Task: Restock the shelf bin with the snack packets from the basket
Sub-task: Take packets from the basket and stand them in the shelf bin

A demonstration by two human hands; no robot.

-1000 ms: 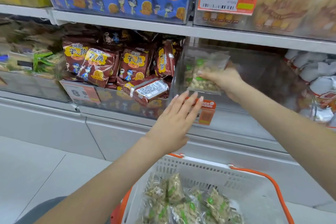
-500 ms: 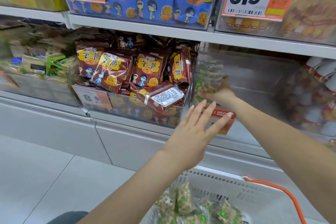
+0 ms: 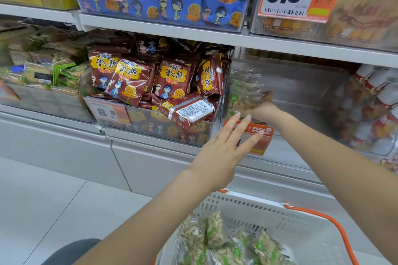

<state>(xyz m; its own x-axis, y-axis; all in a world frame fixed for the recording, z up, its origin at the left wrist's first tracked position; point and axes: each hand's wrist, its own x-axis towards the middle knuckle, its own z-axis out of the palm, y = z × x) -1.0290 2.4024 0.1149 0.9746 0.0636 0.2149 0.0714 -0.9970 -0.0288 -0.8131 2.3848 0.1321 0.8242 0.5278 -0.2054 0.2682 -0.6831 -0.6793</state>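
Two bare forearms with no sleeves, watch or jewellery. The left hand (image 3: 217, 153) has short, pale, neatly rounded fingernails. Below the left forearm, a knee (image 3: 71, 251) in dark grey fabric.

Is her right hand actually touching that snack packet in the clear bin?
Touching: the head view shows the right hand gripping the snack packet inside the bin.

One clear snack packet (image 3: 244, 94) of pale nuts stands upright against the left wall of the transparent shelf bin (image 3: 301, 84); more packets (image 3: 224, 241) lie heaped in the white basket (image 3: 280, 219).
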